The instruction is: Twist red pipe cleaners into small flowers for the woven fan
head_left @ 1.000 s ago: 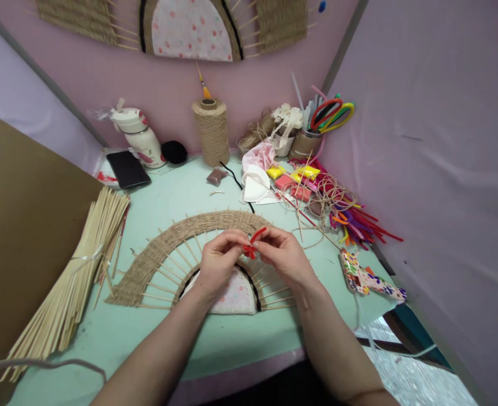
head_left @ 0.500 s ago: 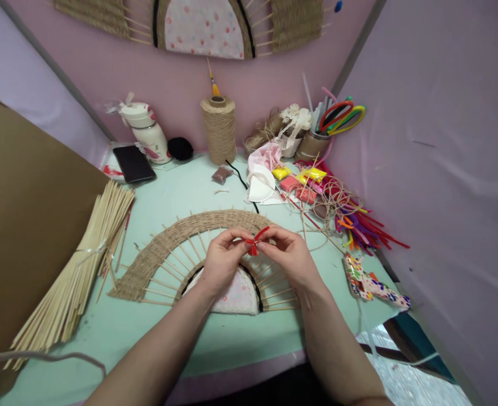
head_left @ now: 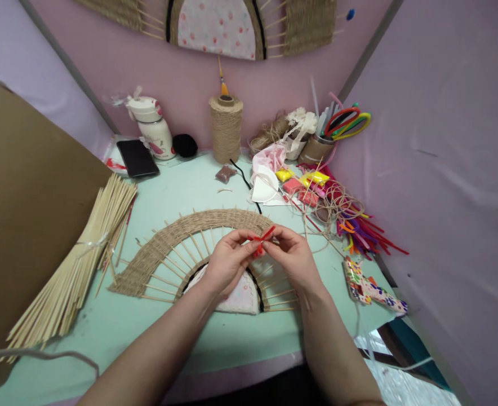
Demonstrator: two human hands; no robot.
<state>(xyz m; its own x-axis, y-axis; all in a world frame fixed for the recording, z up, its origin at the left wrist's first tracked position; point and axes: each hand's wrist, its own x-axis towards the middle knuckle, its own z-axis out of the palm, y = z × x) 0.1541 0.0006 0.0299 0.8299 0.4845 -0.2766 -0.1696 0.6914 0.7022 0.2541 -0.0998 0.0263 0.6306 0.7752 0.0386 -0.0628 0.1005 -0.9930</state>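
Between my fingertips is a small piece of bent red pipe cleaner [head_left: 259, 248], folded into loops with one end sticking up to the right. My left hand [head_left: 231, 260] pinches its left side; my right hand [head_left: 290, 254] pinches the right side. Both hands hover over a fan-shaped woven piece [head_left: 156, 260] with twine wefts on thin sticks, lying on the table. At the fan's base is a half-round white panel [head_left: 238, 296] with faint pink marks and a black edge, partly hidden by my left hand and forearm.
A bundle of sticks [head_left: 69, 265] lies at left by a cardboard sheet [head_left: 33, 169]. Behind stand a bottle [head_left: 156, 132], phone [head_left: 138, 158] and twine spool [head_left: 226, 132]. At right are coloured pipe cleaners [head_left: 369, 234], clay packets [head_left: 308, 197] and a patterned glue gun [head_left: 369, 287].
The view has shifted slightly, so the background sits a little further right. My fingers have turned the red pipe cleaner a little and keep pinching it.
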